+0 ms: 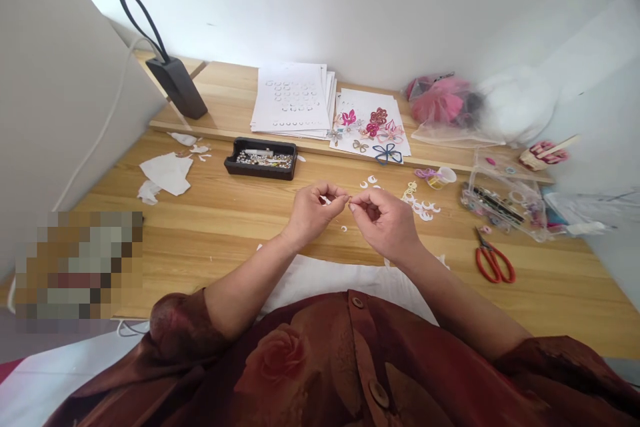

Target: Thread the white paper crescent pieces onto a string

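My left hand [314, 210] and my right hand [383, 221] are raised together above the wooden table [240, 227], fingertips meeting in the middle. A small white paper piece [325, 200] shows inside the curled fingers of my left hand. My right finger and thumb pinch a thin pale strand [349, 201], which runs towards the left fingertips. Its exact shape is too small to tell. Small white paper cutouts [370, 181] lie just beyond my hands, and curled white cutouts [423, 208] lie to the right of my right hand.
A black tray of small beads [260, 159] stands ahead left, with white paper scraps [167, 173] further left. Stacked printed sheets [293, 97] and a sheet of coloured paper flowers [370, 127] lie on a wooden shelf. Red-handled scissors [495, 263] and a clear plastic box [505, 203] lie right.
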Demonstrator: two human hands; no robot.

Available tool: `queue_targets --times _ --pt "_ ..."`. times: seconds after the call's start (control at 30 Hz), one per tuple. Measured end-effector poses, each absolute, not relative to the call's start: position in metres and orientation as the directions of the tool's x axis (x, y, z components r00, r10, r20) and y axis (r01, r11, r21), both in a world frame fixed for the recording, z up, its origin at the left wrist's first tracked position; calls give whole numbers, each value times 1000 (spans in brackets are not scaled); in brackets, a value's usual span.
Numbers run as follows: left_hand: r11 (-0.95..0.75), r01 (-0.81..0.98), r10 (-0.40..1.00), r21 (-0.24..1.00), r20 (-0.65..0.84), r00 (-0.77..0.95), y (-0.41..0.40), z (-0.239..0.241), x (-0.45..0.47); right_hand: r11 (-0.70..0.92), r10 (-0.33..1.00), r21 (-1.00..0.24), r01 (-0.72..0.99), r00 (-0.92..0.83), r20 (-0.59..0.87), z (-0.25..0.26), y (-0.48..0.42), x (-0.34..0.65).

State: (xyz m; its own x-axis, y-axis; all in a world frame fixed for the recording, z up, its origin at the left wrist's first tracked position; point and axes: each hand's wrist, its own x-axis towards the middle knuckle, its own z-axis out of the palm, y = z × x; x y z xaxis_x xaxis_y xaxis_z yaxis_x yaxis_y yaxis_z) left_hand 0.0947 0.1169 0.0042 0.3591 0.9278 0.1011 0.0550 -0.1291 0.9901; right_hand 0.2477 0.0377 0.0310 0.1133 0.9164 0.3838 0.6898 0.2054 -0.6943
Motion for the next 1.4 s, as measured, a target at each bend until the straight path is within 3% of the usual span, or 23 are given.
queue_targets --times 0.13,0.3,0.4,0.6,0.73,0.87,1.1,1.4 --pt "-293 114 884 949 223 412 110 12 93 260 918 -610 749 3 396 47 32 256" --pt "-438 154 796 886 302 524 98 30 86 232 954 -652 722 -36 299 67 24 263" --pt "-361 169 803 917 213 557 90 39 80 185 980 -764 618 -53 193 75 21 266" --pt "-6 80 773 997 -46 633 70 47 69 -31 994 -982 184 -96 -49 69 14 271" --pt "104 -42 805 994 -59 590 57 46 68 -209 974 -969 -132 -114 -194 60 3 261" --pt "151 -129 875 980 -72 479 43 45 70 -254 966 -912 -321 -49 -252 54 -9 244" --pt "166 -207 921 964 -76 381 24 40 74 -171 978 -932 -320 57 -199 51 -24 230" --pt "122 -178 939 976 -55 340 12 30 76 -68 980 -971 -228 165 -108 40 -35 225"
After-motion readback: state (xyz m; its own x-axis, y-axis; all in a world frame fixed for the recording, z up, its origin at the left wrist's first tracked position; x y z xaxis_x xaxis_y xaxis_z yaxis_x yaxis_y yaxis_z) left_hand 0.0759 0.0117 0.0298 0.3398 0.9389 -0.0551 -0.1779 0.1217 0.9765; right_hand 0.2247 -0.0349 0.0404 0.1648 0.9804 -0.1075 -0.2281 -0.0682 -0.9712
